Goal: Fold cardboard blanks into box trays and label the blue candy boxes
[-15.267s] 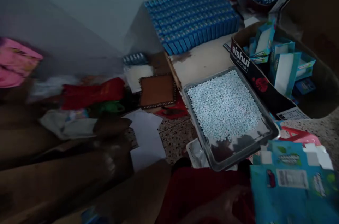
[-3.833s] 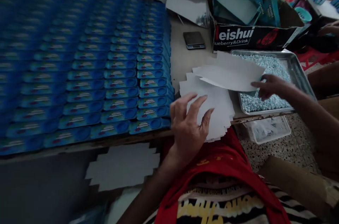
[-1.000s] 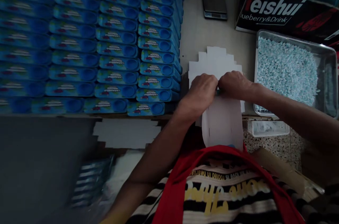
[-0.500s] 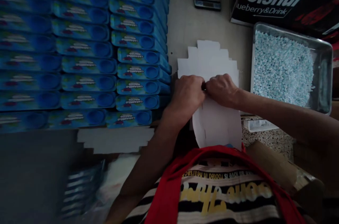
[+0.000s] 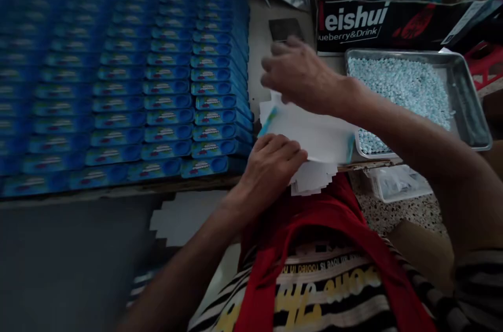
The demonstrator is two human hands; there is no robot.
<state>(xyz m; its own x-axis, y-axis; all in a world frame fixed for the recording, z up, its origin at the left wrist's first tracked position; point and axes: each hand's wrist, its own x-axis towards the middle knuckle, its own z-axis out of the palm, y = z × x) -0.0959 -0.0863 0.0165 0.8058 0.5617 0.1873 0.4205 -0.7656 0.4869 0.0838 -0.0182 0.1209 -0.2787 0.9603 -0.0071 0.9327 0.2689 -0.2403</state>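
Note:
A partly folded white cardboard box [image 5: 322, 130], with blue-green print on its edges, lies slanted in front of me and is blurred. My left hand [image 5: 275, 162] is closed on its near left edge, fingers curled over the card. Above the far side of the box, my right hand [image 5: 301, 73] is smeared by motion, its fingers bent; whether it grips the card does not show. Flat white cardboard blanks [image 5: 312, 180] stick out below the box toward my red apron [image 5: 330, 206].
Rows of blue printed boxes [image 5: 214, 117] fill the left of the table. On the right stand a metal tray [image 5: 469, 107] of small pale-blue pieces and a black carton [image 5: 416, 20]. A dark scale [image 5: 285, 28] sits at the back. A plastic tub [image 5: 401, 183] is below the table edge.
My hands were together on a flat white blank; now they are apart, the right raised farther away. The card now looks partly folded with printed edges. My view has tilted up.

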